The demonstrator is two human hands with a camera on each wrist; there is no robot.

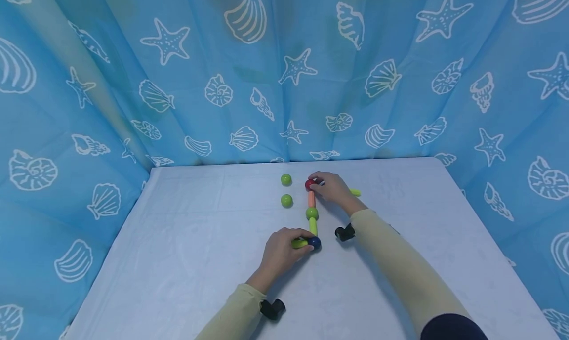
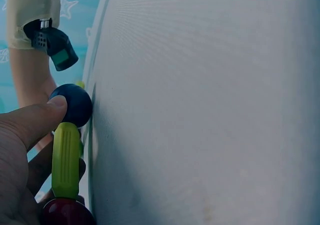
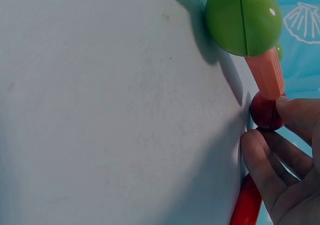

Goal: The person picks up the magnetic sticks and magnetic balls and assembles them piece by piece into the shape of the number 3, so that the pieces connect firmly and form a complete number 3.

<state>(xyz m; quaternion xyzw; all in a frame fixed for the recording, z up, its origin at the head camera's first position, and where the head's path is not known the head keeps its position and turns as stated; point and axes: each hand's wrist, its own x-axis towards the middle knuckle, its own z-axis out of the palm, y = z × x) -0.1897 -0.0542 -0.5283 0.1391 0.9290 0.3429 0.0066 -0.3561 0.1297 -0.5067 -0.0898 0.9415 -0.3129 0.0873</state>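
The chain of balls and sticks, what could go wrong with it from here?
The right hand holds the red ball at the far end, and the left hand holds the blue ball, so pulling different ways might pop the chain apart at the green ball in between. The loose green balls sit beside it with no hand on them, so a bump might send them rolling.

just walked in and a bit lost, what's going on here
A person's left hand holds a blue ball and their right hand a red ball farther off. Between them, a lime rod, a green ball and an orange rod form a line. Two separate green balls sit left of it.
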